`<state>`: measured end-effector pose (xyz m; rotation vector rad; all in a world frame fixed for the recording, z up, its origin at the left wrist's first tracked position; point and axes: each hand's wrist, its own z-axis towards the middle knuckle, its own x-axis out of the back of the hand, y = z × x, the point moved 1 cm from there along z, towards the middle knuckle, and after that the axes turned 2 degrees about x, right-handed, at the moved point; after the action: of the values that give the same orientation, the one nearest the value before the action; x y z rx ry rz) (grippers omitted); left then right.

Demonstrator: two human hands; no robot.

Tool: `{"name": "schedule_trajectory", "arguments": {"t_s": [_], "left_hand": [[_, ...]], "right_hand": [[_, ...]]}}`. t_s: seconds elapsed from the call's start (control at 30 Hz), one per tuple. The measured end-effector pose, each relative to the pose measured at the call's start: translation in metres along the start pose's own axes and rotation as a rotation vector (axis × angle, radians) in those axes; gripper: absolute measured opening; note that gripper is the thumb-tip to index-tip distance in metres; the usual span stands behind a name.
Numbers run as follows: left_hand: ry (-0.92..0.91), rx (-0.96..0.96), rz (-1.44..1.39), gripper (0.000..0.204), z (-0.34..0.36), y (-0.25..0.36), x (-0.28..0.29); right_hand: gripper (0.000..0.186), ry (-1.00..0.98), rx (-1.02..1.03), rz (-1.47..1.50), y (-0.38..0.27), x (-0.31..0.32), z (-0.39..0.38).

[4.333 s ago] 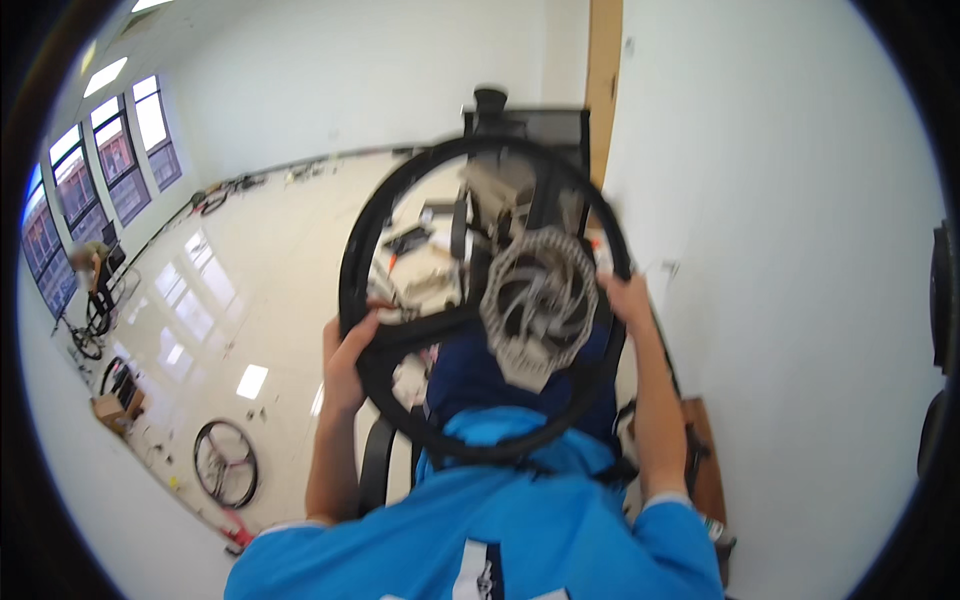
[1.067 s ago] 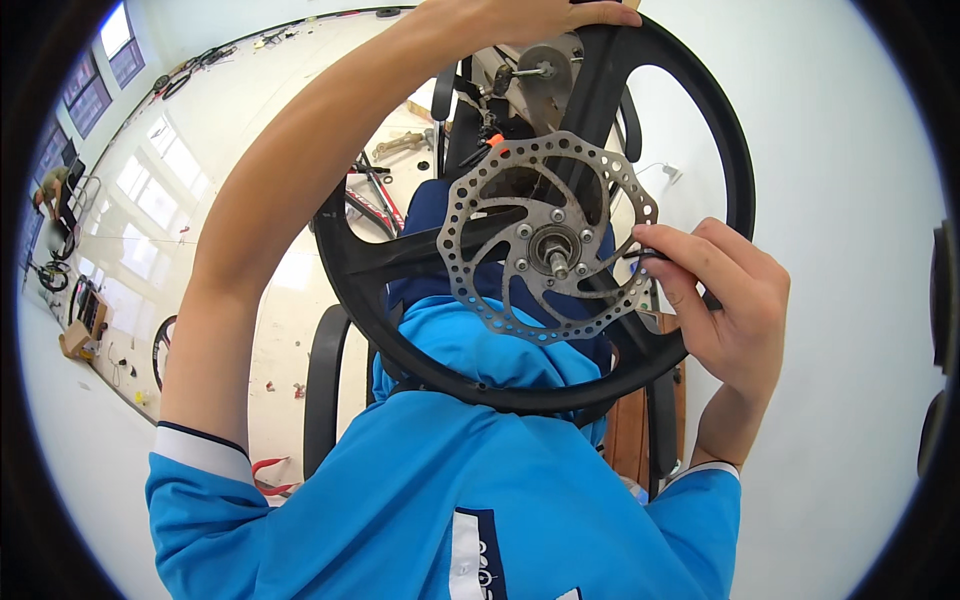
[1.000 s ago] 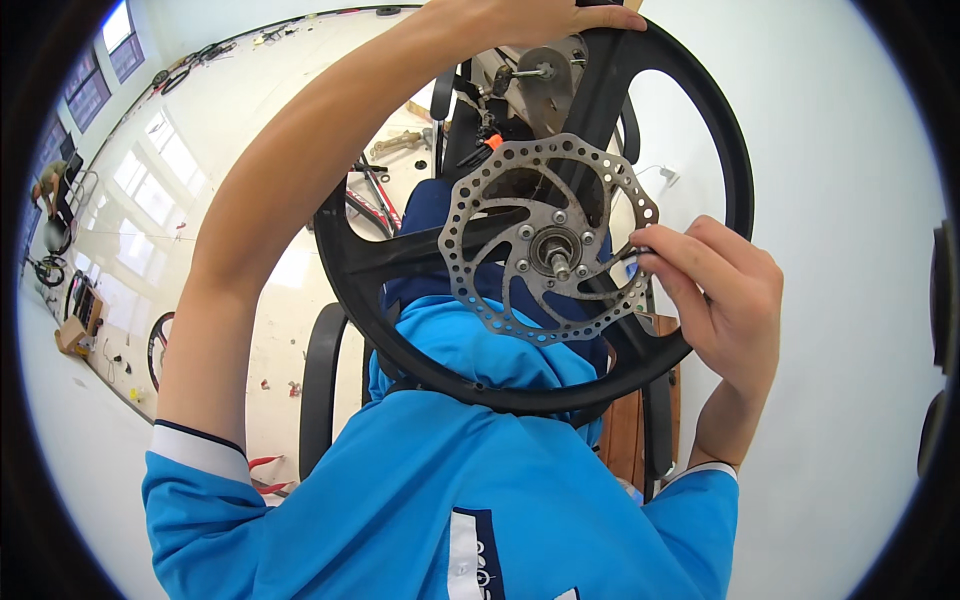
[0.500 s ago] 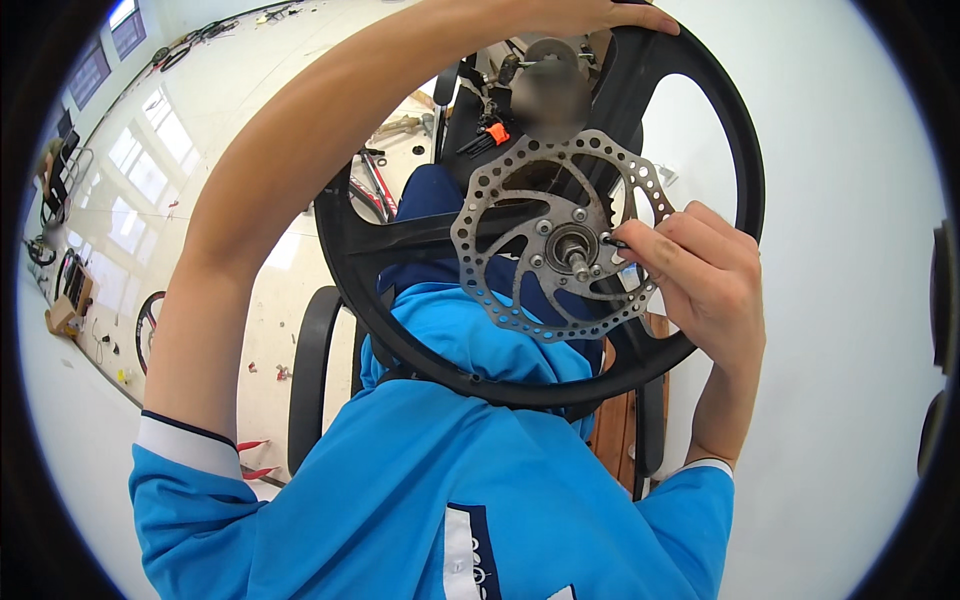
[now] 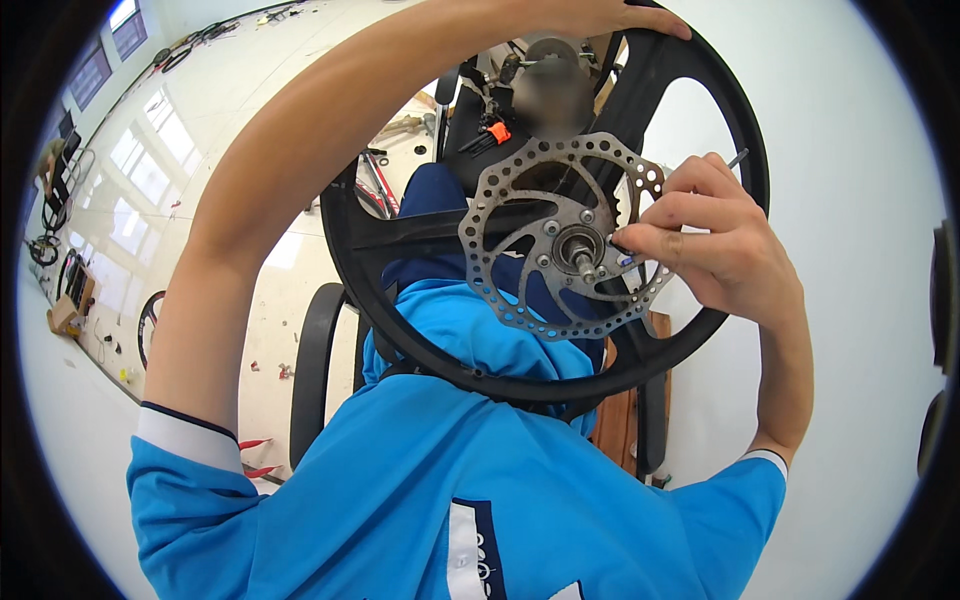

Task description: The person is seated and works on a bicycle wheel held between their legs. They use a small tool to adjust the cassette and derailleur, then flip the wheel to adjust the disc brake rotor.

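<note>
A black spoked wheel (image 5: 430, 228) stands in front of me, its lower rim against my blue shirt. My left hand (image 5: 622, 17) reaches over the far side, its fingers wrapped on the top of the rim. Mounted at the wheel's centre is a perforated metal disc brake rotor (image 5: 568, 222), with several bolts around the threaded axle (image 5: 583, 265). My right hand (image 5: 715, 225) is closed in a pinch beside the axle, by the rotor's right-hand bolts. A slim grey hex key (image 5: 739, 158) pokes out behind its knuckles; the key's other end is hidden by the fingers.
Black chair armrests (image 5: 318, 370) flank me. Beyond the wheel lie black tools with an orange holder (image 5: 490, 138) and metal parts. A white wall (image 5: 860, 330) rises on the right. Scattered small parts and a cardboard box (image 5: 65, 315) lie on the shiny floor at left.
My right hand has turned and swung outward, its elbow moving right, and the hex key's shaft now shows behind it. The wheel has shifted slightly right. My left hand keeps its hold.
</note>
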<state>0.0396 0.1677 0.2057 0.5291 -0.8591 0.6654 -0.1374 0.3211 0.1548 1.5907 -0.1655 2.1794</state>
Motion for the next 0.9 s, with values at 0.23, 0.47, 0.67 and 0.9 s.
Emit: {"name": "schedule_trajectory", "arguments": {"t_s": [0.23,0.47,0.67,0.9], "left_hand": [[0.0,-0.052,-0.024,0.086,-0.008,0.009,0.012],[-0.029,0.0,-0.007,0.086,-0.004,0.012,0.008],[0.003,0.018,0.025,0.088,-0.002,0.0,0.001],[0.0,0.029,0.054,0.09,-0.003,0.004,0.0]], "right_hand": [[0.021,-0.111,0.055,-0.14,-0.016,0.012,0.011],[0.026,-0.168,0.094,-0.025,-0.005,0.016,0.02],[0.03,0.013,-0.007,-0.195,-0.022,-0.004,0.005],[0.028,0.092,-0.064,-0.295,-0.026,-0.017,-0.008]]}}
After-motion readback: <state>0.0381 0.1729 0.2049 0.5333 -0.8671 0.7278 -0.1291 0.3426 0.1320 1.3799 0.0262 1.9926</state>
